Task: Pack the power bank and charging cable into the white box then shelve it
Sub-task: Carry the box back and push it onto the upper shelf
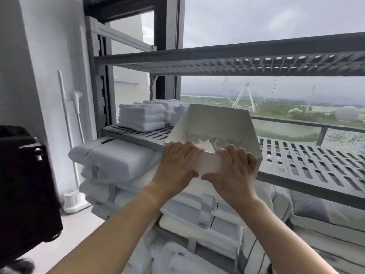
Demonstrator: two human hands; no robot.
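The white box (219,123) is held up at the front edge of the grey slatted middle shelf (308,163), tilted so its open top faces me. My left hand (177,165) and my right hand (231,171) both grip its near wall, fingers hooked over the rim. Inside I see thin dark cable lines (219,139) and a pale shape; the power bank cannot be made out clearly.
Folded white towels (142,118) are stacked on the shelf's left end. An upper grey shelf (237,62) runs overhead. Wrapped white bedding bundles (118,159) pile up below and left. A black object (25,186) sits at the left edge. A window lies behind the rack.
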